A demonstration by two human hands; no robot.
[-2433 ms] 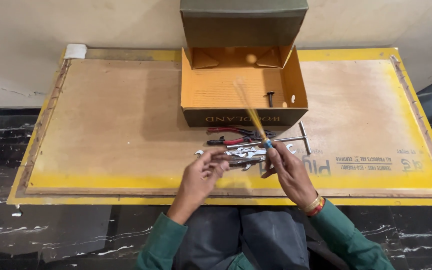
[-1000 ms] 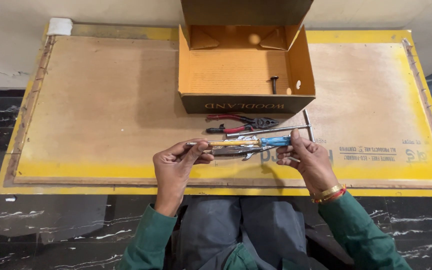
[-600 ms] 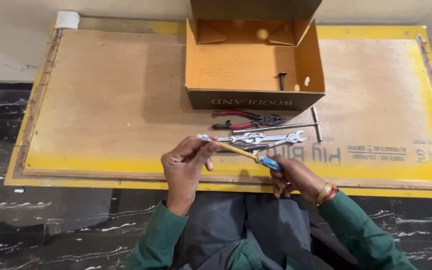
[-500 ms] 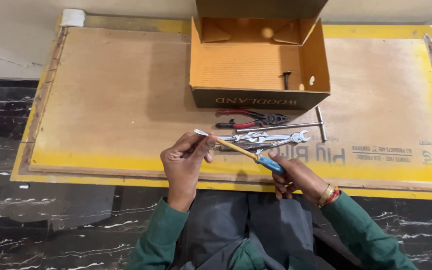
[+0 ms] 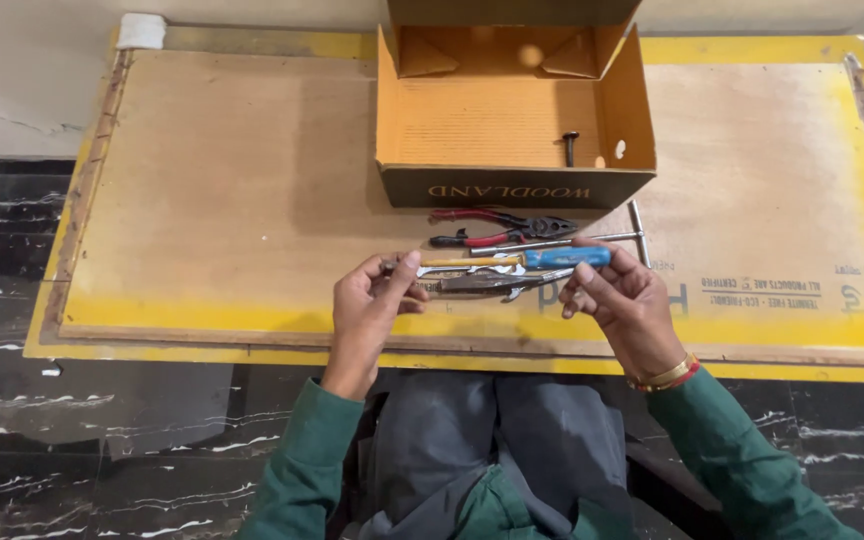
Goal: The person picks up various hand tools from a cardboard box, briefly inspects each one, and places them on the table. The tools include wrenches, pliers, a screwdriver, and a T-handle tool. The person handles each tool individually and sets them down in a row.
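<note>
A person holds a screwdriver (image 5: 512,260) level above the table (image 5: 202,200), right hand (image 5: 624,305) with fingers closed on its blue handle, left hand (image 5: 370,300) pinching the shaft near the tip. Beneath it lie spanners (image 5: 487,283) (partly hidden), with red-handled pliers (image 5: 497,228) and a T-bar tool (image 5: 602,237) just beyond, in front of an open cardboard box (image 5: 512,185) holding a bolt (image 5: 570,145).

One head camera, looking steeply down past your chest, close over your left hand (image 5: 367,300) and right hand (image 5: 627,300), wall beyond them.
</note>
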